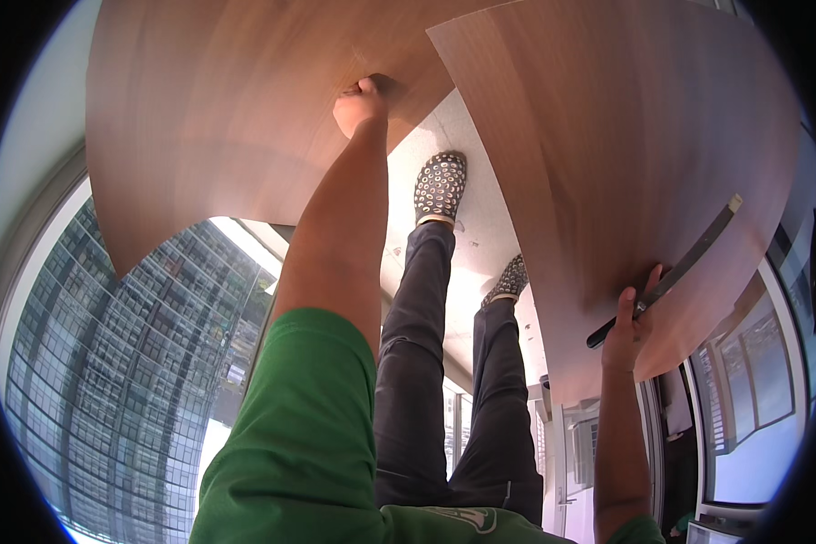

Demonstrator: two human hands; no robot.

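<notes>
My left hand [360, 109] reaches forward and is closed in a fist against a brown wood-grain panel [218, 118]. A dark patch shows beside its fingers; what they hold is hidden. On the right, my right hand [627, 334] has thumb and fingers around a long dark bar [684, 274]. That bar slants across a second wood-grain panel [589, 163], with a black lower end and a pale upper tip. Whether it is fixed to the panel, I cannot tell. The two panels stand apart, with a wedge-shaped gap between them.
Pale floor [462, 118] shows in the gap, where my patterned shoes [441, 186] stand. A window [136, 381] facing a tall building is at left. Glazed frames [752, 372] stand at right, and a white door [576, 462] is at lower right.
</notes>
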